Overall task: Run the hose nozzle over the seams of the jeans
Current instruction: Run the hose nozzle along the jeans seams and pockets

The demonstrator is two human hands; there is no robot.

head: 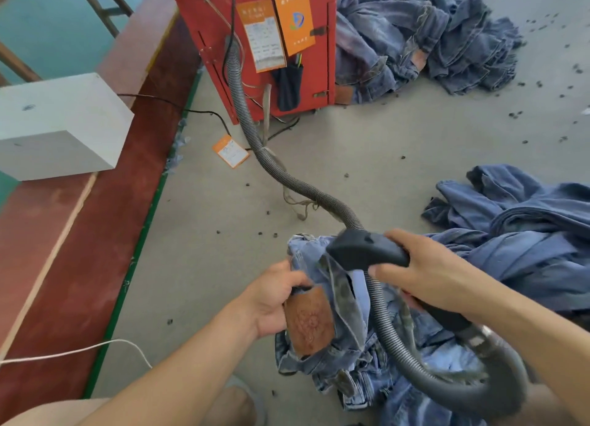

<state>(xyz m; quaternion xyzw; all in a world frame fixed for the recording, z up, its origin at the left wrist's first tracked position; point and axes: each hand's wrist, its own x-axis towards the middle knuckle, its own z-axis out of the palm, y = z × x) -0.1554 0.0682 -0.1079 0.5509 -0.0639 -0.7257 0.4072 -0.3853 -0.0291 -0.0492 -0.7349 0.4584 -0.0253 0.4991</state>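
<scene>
Red cabinet [255,26], white box [60,125]

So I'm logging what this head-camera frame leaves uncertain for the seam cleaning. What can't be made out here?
- Nozzle mouth: hidden under the black plastic nozzle head, so contact with the light blue denim jeans is unclear.
- Right hand: motion-blurred while gripping the nozzle.
- Left hand: fingertips hidden behind the brown leather waistband patch.
- Orange paper tags on the red metal machine: print too small.

No legible text: print on orange tags [293,16] too blurred.
</scene>
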